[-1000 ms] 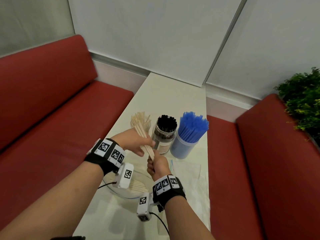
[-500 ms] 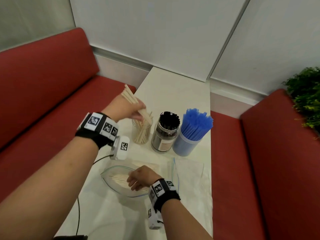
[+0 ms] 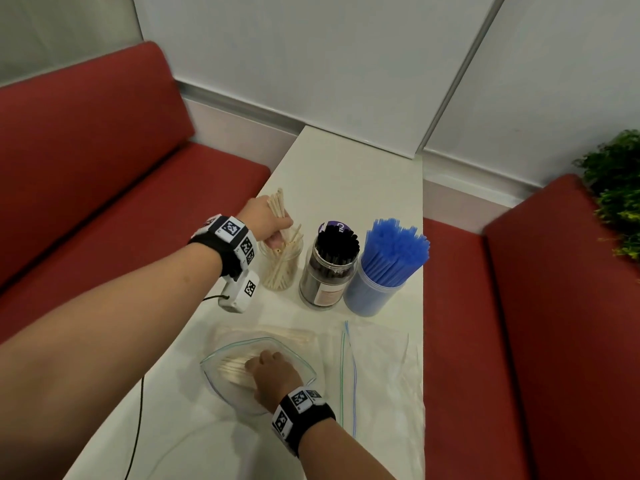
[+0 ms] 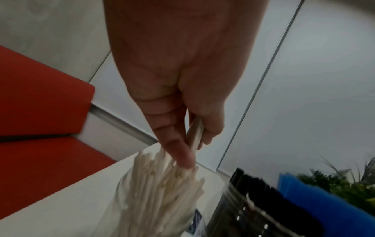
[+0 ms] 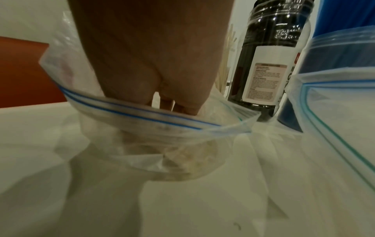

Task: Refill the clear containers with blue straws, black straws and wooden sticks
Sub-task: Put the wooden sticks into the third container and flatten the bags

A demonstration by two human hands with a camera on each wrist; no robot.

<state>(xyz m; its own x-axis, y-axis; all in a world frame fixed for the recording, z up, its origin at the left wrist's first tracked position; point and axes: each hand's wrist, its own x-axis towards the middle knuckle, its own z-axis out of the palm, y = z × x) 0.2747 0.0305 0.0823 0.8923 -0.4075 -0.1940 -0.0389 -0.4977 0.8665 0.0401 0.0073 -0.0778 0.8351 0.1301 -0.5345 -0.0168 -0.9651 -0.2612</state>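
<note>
Holding a bundle of wooden sticks (image 3: 278, 206), your left hand (image 3: 265, 220) pinches it directly above the stick jar (image 3: 280, 263). Long axis: near upright, lower ends pointing down into the mouth. Your right hand (image 3: 273, 374) reaches into the zip bag (image 3: 304, 362); whether it grips anything there, you cannot tell.

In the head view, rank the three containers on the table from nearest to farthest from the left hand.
1. The stick jar, leftmost in the row: the left hand is right over its mouth, gripping a bundle of wooden sticks.
2. The black straw jar, in the middle.
3. The blue straw container, rightmost, by the table edge.
</note>
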